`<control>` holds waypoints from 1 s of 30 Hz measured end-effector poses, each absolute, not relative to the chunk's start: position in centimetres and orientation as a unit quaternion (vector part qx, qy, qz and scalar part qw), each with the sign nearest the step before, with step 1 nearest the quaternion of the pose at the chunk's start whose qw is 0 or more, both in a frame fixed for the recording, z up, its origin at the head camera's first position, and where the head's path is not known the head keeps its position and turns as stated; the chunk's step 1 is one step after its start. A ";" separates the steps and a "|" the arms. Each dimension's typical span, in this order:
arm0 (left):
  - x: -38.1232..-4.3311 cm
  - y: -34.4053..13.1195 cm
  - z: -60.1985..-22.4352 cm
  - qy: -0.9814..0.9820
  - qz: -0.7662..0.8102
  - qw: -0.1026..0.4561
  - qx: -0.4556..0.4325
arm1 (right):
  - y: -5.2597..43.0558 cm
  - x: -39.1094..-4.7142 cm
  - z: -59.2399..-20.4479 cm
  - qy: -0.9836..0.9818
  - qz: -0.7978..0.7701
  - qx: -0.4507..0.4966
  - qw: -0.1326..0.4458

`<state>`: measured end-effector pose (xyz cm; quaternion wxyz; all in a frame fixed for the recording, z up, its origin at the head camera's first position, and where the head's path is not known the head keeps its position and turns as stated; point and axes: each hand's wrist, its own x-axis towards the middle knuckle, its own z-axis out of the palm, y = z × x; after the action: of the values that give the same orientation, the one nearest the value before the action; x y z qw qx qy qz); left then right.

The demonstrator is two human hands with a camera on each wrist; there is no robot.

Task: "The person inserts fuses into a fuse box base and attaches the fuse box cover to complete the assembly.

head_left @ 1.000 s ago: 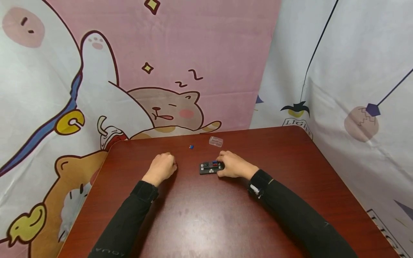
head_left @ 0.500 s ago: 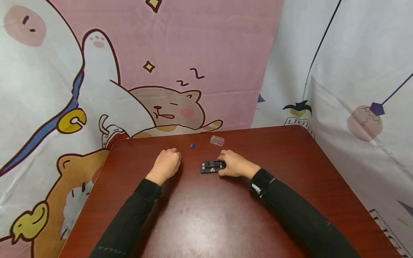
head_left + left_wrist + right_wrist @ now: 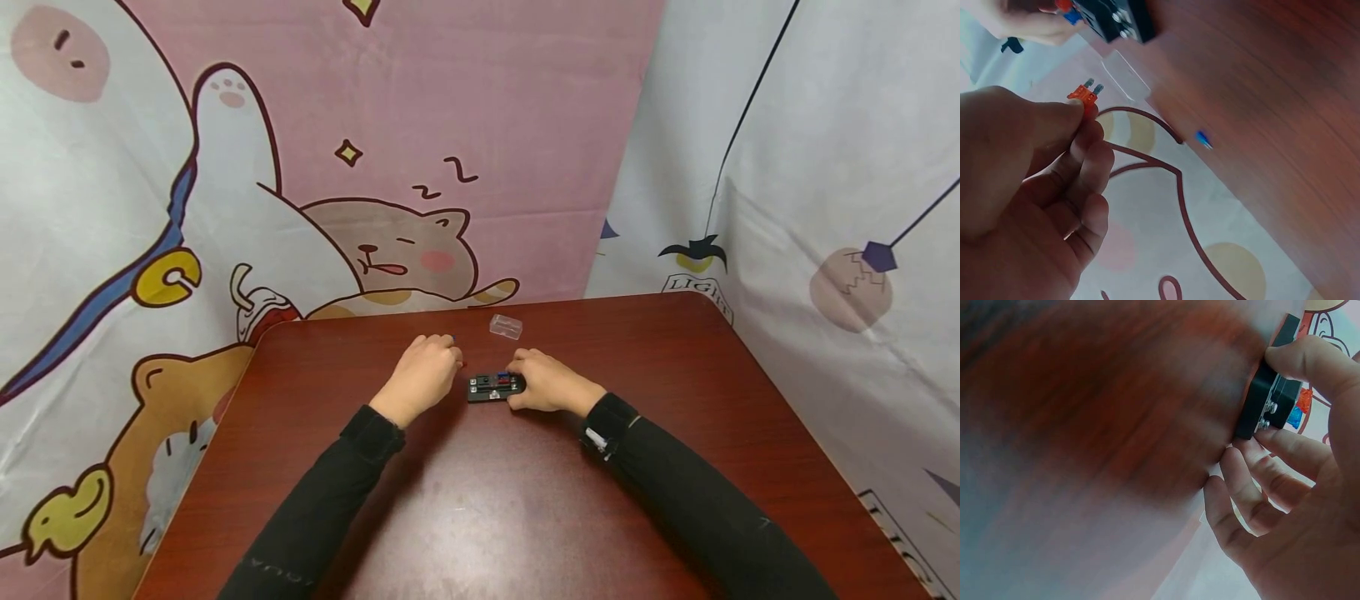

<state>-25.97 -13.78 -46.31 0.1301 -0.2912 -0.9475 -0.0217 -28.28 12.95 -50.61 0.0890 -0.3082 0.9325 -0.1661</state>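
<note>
My left hand (image 3: 426, 373) pinches an orange blade fuse (image 3: 1084, 95) between thumb and forefinger, its two metal prongs pointing away from the fingertips. To its right, a black fuse block (image 3: 489, 388) with metal screw terminals lies flat on the table. My right hand (image 3: 551, 383) grips that block's right end, thumb on the near side and fingers on the far side. In the right wrist view a red fuse (image 3: 1304, 400) and a blue fuse (image 3: 1295, 417) sit in the block. Another blue fuse (image 3: 1202, 139) lies loose on the table, mostly hidden behind my left hand in the head view.
A clear plastic box (image 3: 506, 327) lies near the back edge of the brown table (image 3: 637, 350), beyond the fuse block. Behind the table hangs a cartoon-printed cloth (image 3: 540, 150).
My left hand has moved right and slightly away from me, towards the fuse block, and now covers most of the loose blue fuse in the head view. The right hand keeps its grip.
</note>
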 end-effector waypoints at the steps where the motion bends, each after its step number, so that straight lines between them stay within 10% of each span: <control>1: -26.0 -13.4 -46.3 -0.947 -0.019 0.128 -0.294 | 13.0 -28.3 -50.6 0.933 -0.166 -0.308 0.088; 30: -26.1 -9.4 -46.8 -0.948 0.043 0.092 -0.302 | 12.8 -28.3 -50.7 0.933 -0.156 -0.313 0.082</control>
<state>-26.06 -9.44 -46.76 0.0916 -0.3018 -0.9480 0.0430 -28.32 12.85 -50.73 0.0821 -0.3128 0.9333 -0.1563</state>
